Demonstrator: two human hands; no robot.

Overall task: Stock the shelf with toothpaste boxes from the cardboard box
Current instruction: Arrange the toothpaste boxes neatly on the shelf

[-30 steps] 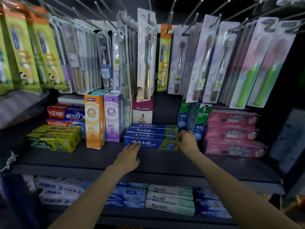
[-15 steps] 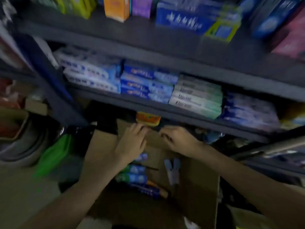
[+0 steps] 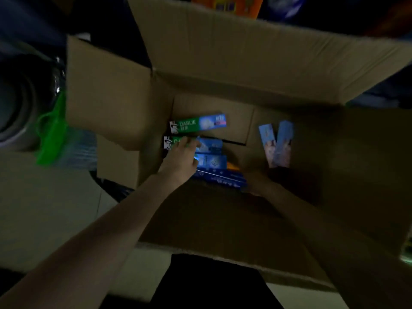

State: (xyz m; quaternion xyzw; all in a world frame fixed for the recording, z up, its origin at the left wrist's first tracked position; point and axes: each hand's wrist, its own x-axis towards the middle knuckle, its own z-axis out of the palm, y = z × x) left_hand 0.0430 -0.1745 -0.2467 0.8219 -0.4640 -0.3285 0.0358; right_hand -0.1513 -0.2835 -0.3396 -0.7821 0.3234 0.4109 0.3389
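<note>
Green bag (image 3: 52, 134) (beside cardboard box (image 3: 223, 52))

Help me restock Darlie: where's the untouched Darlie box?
Head view: the Darlie box lies in the cardboard box, left of centre, just beyond the left hand.

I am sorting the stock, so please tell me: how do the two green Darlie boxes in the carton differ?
The upper Darlie box lies untouched, its face fully visible; the lower Darlie box is partly covered by the left hand, whose fingers rest on it. The upper one is brighter; the lower sits in shadow. Both lie flat, lengthwise, on the cardboard box floor.
</note>
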